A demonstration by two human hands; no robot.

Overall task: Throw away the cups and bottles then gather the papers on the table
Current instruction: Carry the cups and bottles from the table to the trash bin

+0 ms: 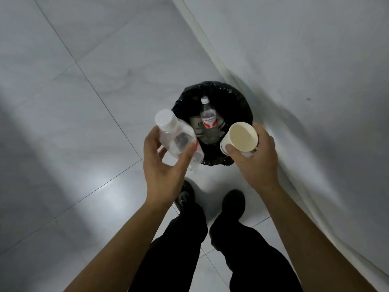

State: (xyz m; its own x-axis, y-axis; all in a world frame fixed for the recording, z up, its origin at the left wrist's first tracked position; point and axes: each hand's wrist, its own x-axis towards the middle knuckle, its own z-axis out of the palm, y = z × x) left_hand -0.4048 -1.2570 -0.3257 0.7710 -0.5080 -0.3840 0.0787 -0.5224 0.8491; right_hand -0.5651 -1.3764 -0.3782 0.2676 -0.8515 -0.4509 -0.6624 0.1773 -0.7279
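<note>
Person's standing right over the trash bin w/ both hands full. The left hand has fingers and thumb wrapped round a clear plastic water bottle: white cap, bit of red label, looks empty. The right hand grips a plain paper cup, cream inside, nothing in it.

The bin's round, lined w/ a black bag, sitting on the grey tile floor next to the wall. Inside there's a 2nd water bottle w/ a red/white label, plus another paper cup w/ dark print beside it.

The held bottle runs diagonally, cap up and to the left, base over the bin's near-left rim. The held cup is tilted, mouth facing up at the person, over the near-right rim. The bottle in the bin points its cap at the far side.
</note>
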